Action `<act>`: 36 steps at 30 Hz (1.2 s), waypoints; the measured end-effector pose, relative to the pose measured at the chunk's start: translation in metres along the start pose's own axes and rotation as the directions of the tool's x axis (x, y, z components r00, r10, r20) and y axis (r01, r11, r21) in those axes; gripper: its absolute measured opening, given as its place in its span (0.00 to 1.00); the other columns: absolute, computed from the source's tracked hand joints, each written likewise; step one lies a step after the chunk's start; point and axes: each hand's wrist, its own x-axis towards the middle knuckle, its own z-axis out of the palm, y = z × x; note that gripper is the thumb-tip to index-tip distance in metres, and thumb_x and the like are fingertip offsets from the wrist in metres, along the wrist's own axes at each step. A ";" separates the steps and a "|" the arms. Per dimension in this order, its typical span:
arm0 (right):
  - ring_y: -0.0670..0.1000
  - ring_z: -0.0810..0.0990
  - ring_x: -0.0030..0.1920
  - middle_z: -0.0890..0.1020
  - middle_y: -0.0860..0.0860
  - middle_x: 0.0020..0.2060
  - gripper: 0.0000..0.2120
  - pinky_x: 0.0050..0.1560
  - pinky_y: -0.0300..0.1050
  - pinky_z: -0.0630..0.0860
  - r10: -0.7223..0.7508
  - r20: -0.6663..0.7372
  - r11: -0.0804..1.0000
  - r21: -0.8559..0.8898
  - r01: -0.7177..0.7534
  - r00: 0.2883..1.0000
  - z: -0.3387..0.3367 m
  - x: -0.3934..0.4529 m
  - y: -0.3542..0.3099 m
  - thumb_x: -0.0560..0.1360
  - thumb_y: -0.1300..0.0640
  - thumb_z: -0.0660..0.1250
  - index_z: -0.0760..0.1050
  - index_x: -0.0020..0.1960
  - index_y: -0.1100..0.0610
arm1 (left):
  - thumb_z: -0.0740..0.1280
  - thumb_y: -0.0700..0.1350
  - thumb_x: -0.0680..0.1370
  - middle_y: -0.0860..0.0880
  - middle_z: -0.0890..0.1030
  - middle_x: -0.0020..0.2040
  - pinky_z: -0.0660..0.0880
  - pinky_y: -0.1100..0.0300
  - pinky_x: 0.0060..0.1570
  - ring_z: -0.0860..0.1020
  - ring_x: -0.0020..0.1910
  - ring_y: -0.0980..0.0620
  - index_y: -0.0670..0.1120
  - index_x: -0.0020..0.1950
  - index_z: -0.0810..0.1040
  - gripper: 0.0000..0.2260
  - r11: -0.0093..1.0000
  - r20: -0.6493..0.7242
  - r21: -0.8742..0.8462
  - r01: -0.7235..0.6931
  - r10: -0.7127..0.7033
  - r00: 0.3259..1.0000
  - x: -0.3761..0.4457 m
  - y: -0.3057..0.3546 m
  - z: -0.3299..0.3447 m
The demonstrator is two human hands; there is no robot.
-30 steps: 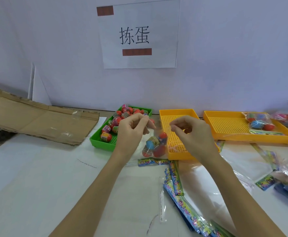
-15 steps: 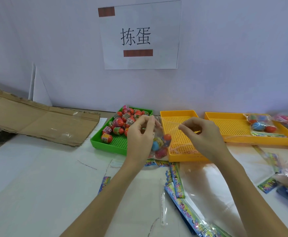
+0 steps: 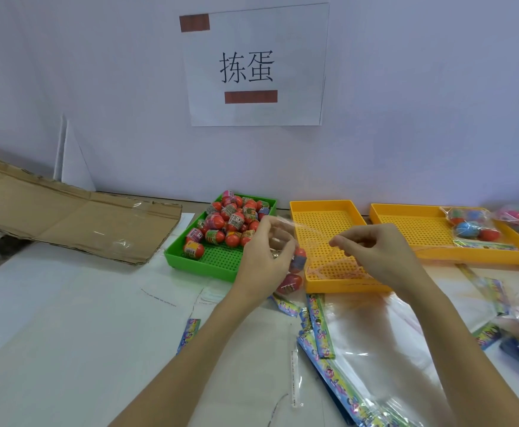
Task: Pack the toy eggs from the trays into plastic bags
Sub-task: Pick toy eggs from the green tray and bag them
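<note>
The mouth of a clear plastic bag (image 3: 286, 238) is pinched at two points. On one side the film is gripped by the left hand (image 3: 264, 260), fingers curled round it; on the other, the right hand (image 3: 375, 257) holds the stretched edge between thumb and fingertips, over the near yellow tray (image 3: 326, 208). So both grips are clamped on the bag, none loose.

Below the left hand, a few toy eggs (image 3: 296, 261) hang inside the bag, just above the surface (image 3: 67, 318). The load is judged light, but it sits all in the bottom, so swing is to be expected. The film looks thin, soft and slippery; it should be held at the rim, well pinched, not by the belly, where the smooth round eggs would roll away under the fingers. The eggs themselves seem hard plastic and not fragile.

Further out, more loose eggs (image 3: 230, 223) are piled in the green tray (image 3: 215, 260), just beside the left hand. A filled bag (image 3: 471, 226) lies in the far yellow tray (image 3: 406, 229). Spare bags with printed headers (image 3: 323, 331) are spread on the surface near the person. A flattened cardboard sheet (image 3: 67, 217) lies off to the left.
</note>
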 end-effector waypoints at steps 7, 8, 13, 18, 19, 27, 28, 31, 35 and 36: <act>0.43 0.81 0.41 0.87 0.47 0.42 0.07 0.44 0.35 0.74 -0.019 -0.032 0.979 -0.205 0.012 0.999 0.001 0.002 0.008 0.79 0.58 0.73 0.87 0.55 0.56 | 0.70 0.35 0.81 0.59 0.84 0.45 0.79 0.67 0.44 0.82 0.45 0.63 0.47 0.57 0.76 0.10 0.995 -0.155 -0.096 0.019 -0.034 0.987 0.008 0.000 -0.013; 0.43 0.82 0.41 0.87 0.48 0.42 0.07 0.46 0.36 0.77 -0.029 -0.008 0.978 -0.206 0.026 1.000 0.002 0.001 0.006 0.79 0.58 0.73 0.87 0.55 0.56 | 0.70 0.36 0.81 0.57 0.84 0.45 0.80 0.66 0.43 0.82 0.44 0.63 0.48 0.57 0.76 0.10 0.995 -0.153 -0.098 0.019 -0.034 0.988 0.007 0.000 -0.012; 0.39 0.83 0.39 0.86 0.43 0.36 0.01 0.41 0.34 0.78 -0.054 0.005 0.982 -0.182 0.054 0.999 0.007 -0.001 0.000 0.76 0.57 0.76 0.85 0.47 0.51 | 0.69 0.36 0.81 0.54 0.84 0.46 0.81 0.61 0.44 0.83 0.46 0.59 0.52 0.55 0.75 0.11 0.996 -0.141 -0.084 -0.005 -0.007 0.990 0.006 0.002 -0.009; 0.47 0.81 0.46 0.87 0.49 0.45 0.05 0.46 0.36 0.72 -0.059 0.011 0.935 -0.351 0.059 0.998 0.002 0.002 0.001 0.79 0.57 0.73 0.87 0.51 0.55 | 0.70 0.35 0.81 0.59 0.84 0.43 0.80 0.65 0.43 0.83 0.45 0.62 0.52 0.53 0.76 0.12 0.996 -0.139 -0.093 0.006 -0.019 0.990 0.006 0.003 -0.013; 0.50 0.82 0.48 0.87 0.51 0.47 0.05 0.48 0.40 0.72 -0.060 -0.023 0.928 -0.369 0.048 0.998 -0.001 0.003 0.002 0.79 0.58 0.72 0.87 0.51 0.56 | 0.71 0.36 0.80 0.58 0.84 0.44 0.80 0.66 0.44 0.83 0.46 0.61 0.52 0.53 0.76 0.11 0.995 -0.140 -0.097 0.011 -0.025 0.990 0.006 0.004 -0.013; 0.39 0.82 0.42 0.87 0.42 0.36 0.06 0.50 0.29 0.71 -0.182 -0.176 0.968 -0.206 0.145 0.967 0.004 -0.002 -0.018 0.81 0.56 0.70 0.85 0.54 0.53 | 0.77 0.41 0.77 0.49 0.86 0.49 0.82 0.60 0.48 0.84 0.49 0.50 0.46 0.53 0.81 0.08 0.968 -0.220 -0.249 0.010 -0.066 0.973 0.011 0.011 -0.019; 0.38 0.82 0.42 0.87 0.41 0.36 0.07 0.47 0.27 0.72 -0.172 -0.168 0.981 -0.121 0.152 0.971 0.007 -0.003 -0.022 0.82 0.53 0.68 0.85 0.53 0.52 | 0.77 0.41 0.76 0.48 0.86 0.49 0.81 0.61 0.47 0.84 0.49 0.50 0.45 0.53 0.81 0.08 0.957 -0.220 -0.288 0.027 -0.094 0.971 0.011 0.011 -0.020; 0.38 0.85 0.45 0.88 0.40 0.42 0.14 0.42 0.30 0.76 -0.099 -0.010 0.962 0.253 0.099 0.995 0.017 -0.007 -0.038 0.80 0.41 0.66 0.85 0.53 0.48 | 0.78 0.40 0.76 0.46 0.86 0.48 0.81 0.62 0.41 0.85 0.47 0.52 0.42 0.53 0.81 0.09 0.915 -0.184 -0.400 0.062 -0.146 0.972 0.011 0.013 -0.019; 0.44 0.86 0.46 0.88 0.44 0.42 0.06 0.47 0.38 0.82 -0.073 0.026 0.936 0.347 0.060 0.997 0.032 -0.011 -0.041 0.78 0.48 0.73 0.86 0.49 0.49 | 0.78 0.42 0.76 0.47 0.87 0.47 0.81 0.61 0.41 0.86 0.49 0.49 0.43 0.52 0.81 0.10 0.907 -0.126 -0.419 0.051 -0.113 0.986 0.007 0.013 -0.013; 0.47 0.87 0.45 0.88 0.46 0.41 0.05 0.46 0.41 0.83 -0.042 0.001 0.930 0.364 0.038 0.999 0.032 -0.010 -0.040 0.78 0.51 0.74 0.87 0.47 0.51 | 0.77 0.44 0.76 0.45 0.86 0.49 0.82 0.59 0.44 0.86 0.50 0.46 0.42 0.53 0.81 0.10 0.900 -0.113 -0.430 0.067 -0.128 0.985 0.005 0.014 -0.009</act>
